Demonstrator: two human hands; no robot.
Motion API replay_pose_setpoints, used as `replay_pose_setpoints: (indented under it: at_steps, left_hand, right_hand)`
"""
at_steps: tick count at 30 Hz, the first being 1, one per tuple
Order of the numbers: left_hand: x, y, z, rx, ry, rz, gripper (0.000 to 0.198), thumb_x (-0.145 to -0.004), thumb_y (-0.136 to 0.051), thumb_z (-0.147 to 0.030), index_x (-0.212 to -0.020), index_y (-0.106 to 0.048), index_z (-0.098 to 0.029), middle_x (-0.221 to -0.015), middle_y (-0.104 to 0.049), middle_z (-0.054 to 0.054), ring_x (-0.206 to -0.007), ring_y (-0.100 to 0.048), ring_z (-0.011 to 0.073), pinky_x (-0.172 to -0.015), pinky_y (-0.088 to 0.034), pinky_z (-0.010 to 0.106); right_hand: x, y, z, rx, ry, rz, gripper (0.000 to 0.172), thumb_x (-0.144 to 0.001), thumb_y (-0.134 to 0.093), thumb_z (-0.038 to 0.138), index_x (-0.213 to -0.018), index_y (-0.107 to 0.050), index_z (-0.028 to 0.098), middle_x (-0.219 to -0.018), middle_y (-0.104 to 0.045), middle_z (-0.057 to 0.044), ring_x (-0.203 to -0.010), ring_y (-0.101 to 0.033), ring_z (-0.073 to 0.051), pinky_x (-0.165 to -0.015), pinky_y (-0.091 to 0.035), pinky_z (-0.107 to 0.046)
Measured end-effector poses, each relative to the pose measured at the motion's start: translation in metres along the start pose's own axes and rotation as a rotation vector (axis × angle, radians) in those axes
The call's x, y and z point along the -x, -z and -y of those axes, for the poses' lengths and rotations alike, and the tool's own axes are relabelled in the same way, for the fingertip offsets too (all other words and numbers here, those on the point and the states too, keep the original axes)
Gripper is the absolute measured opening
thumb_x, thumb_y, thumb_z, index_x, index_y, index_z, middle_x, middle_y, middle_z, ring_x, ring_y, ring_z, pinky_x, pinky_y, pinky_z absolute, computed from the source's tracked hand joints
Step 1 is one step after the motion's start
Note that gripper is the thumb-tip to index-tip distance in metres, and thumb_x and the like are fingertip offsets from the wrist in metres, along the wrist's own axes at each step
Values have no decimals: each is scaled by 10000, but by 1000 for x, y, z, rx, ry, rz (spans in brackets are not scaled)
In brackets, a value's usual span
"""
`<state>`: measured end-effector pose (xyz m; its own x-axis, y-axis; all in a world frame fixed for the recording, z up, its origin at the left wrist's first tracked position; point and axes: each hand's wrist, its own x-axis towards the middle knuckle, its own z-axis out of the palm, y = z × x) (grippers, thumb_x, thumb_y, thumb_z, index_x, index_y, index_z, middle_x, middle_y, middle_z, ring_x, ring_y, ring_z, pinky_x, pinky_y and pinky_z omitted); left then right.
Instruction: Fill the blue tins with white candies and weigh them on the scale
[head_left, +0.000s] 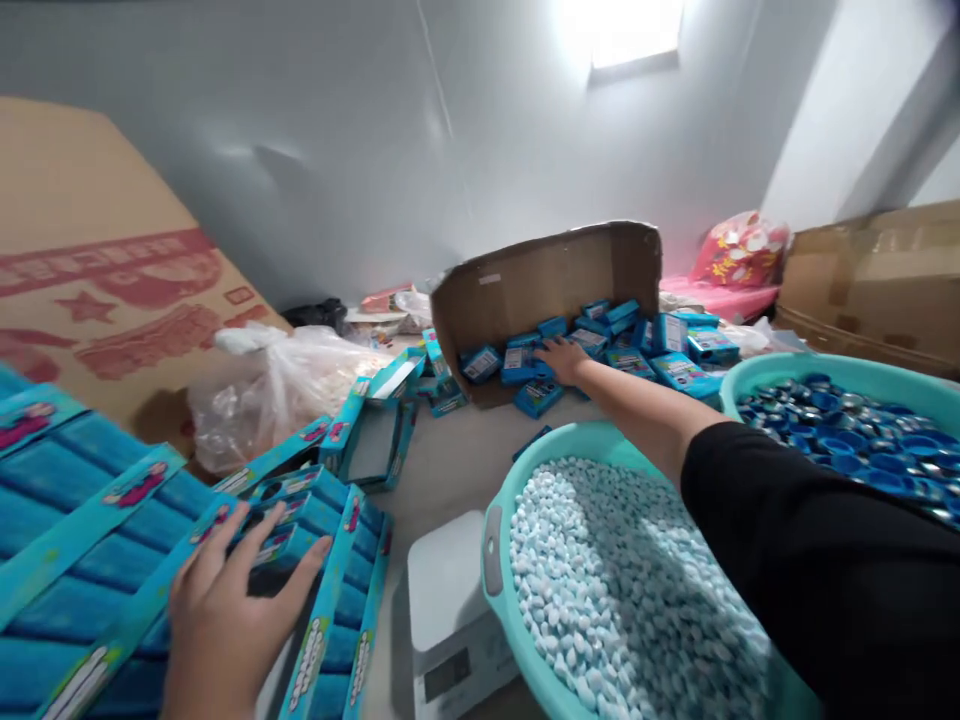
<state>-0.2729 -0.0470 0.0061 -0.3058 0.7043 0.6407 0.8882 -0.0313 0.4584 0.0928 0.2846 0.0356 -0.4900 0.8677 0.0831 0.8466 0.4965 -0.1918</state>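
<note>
My left hand (pixel 236 590) is at the lower left with fingers and thumb spread. It rests over a blue display tray (pixel 315 640) partly filled with small blue boxes (pixel 300 515), its fingertips at those boxes. My right hand (pixel 562 358) reaches far forward, fingers stretched out, onto a heap of small blue boxes (pixel 682 372). That heap spills from a brown cardboard box (pixel 547 262) lying on its side. Whether the right fingertips grip a box cannot be made out. More filled blue trays (pixel 90 520) stand left of my left hand.
A turquoise tub (pixel 499 505) of pale blue candy-like pieces sits below my right arm, beside a white scale (pixel 446 580). Another tub (pixel 780 365) holds blue, shiny pieces. Empty blue trays (pixel 375 445), a clear plastic bag (pixel 277 385) and large cartons (pixel 112 230) stand around.
</note>
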Motion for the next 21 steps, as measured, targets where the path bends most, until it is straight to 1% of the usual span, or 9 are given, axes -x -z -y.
replay_pose_setpoints:
  at_steps: [2, 5, 8, 9, 11, 13, 15, 17, 21]
  left_hand:
    - [1, 10, -17, -141, -75, -163, 489, -754, -809, -375, -1221, -683, -303, -1550, -514, 58, -1434, -440, 449, -1234, -294, 614]
    - [9, 16, -56, -199, -144, -361, 490, -772, -809, -295, -1248, -695, -298, -1445, -619, 46, -1374, -533, 378, -1232, -334, 573]
    - [22, -9, -110, 165, -40, -548, 480, -810, -786, -284, -1278, -685, -258, -1286, -695, 85, -1251, -631, 314, -1156, -446, 524]
    - [27, -24, -130, 383, 43, -484, 581, -836, -767, -318, -1389, -597, -265, -1324, -670, 95, -1268, -627, 296, -1149, -459, 509]
    - [35, -58, -167, 737, 163, -153, 844, -796, -810, -399, -1530, -413, -278, -1426, -603, 127, -1339, -586, 298, -1130, -488, 478]
    - [41, -90, -195, 962, 257, 140, 912, -752, -842, -421, -1531, -392, -264, -1441, -593, 154, -1308, -613, 309, -1070, -542, 457]
    - [43, -113, -212, 1110, 378, 204, 782, -751, -832, -384, -1440, -486, -252, -1344, -663, 143, -1188, -685, 295, -996, -588, 445]
    - [39, -127, -218, 1193, 519, 91, 567, -744, -802, -311, -1265, -592, -235, -1176, -732, 98, -1063, -726, 267, -936, -612, 435]
    - [25, -137, -214, 1154, 644, -90, 300, -624, -782, -196, -896, -656, -178, -919, -738, 28, -919, -728, 222, -903, -616, 391]
  right_hand:
    - [1, -1, 6, -42, 19, 5, 406, -943, -689, 331, -1307, -619, 166, -1371, -606, -135, -1241, -589, -306, -1051, -480, -558]
    - [24, 8, 19, -165, 65, -50, 446, -900, -692, 246, -1323, -584, 155, -1213, -686, -147, -1133, -645, -315, -983, -520, -472]
    - [83, 20, 41, -445, 89, -141, 479, -945, -597, 328, -1392, -453, 232, -1153, -705, -74, -1034, -681, -235, -878, -563, -359]
    - [109, 22, 51, -826, 79, -161, 446, -923, -620, 343, -1333, -475, 245, -1131, -708, -65, -991, -692, -226, -837, -577, -359]
    - [159, 22, 72, -1434, 69, -1, 373, -906, -642, 440, -1205, -508, 264, -1073, -713, -50, -932, -709, -225, -818, -595, -397]
    - [195, 17, 87, -1670, 13, 146, 348, -901, -650, 488, -1118, -513, 253, -1037, -713, -56, -924, -710, -224, -854, -594, -420]
    - [215, 11, 89, -1610, -40, 52, 373, -939, -585, 540, -1149, -507, 242, -1140, -694, -86, -1038, -684, -237, -959, -561, -457]
    - [225, 5, 78, -1251, -46, -47, 467, -972, -501, 574, -1243, -518, 194, -1321, -620, -159, -1234, -597, -279, -1104, -461, -509]
    - [251, -14, 59, -535, 28, 154, 907, -906, -539, 699, -1527, -385, 56, -1600, -360, -272, -1499, -317, -400, -1230, -267, -595]
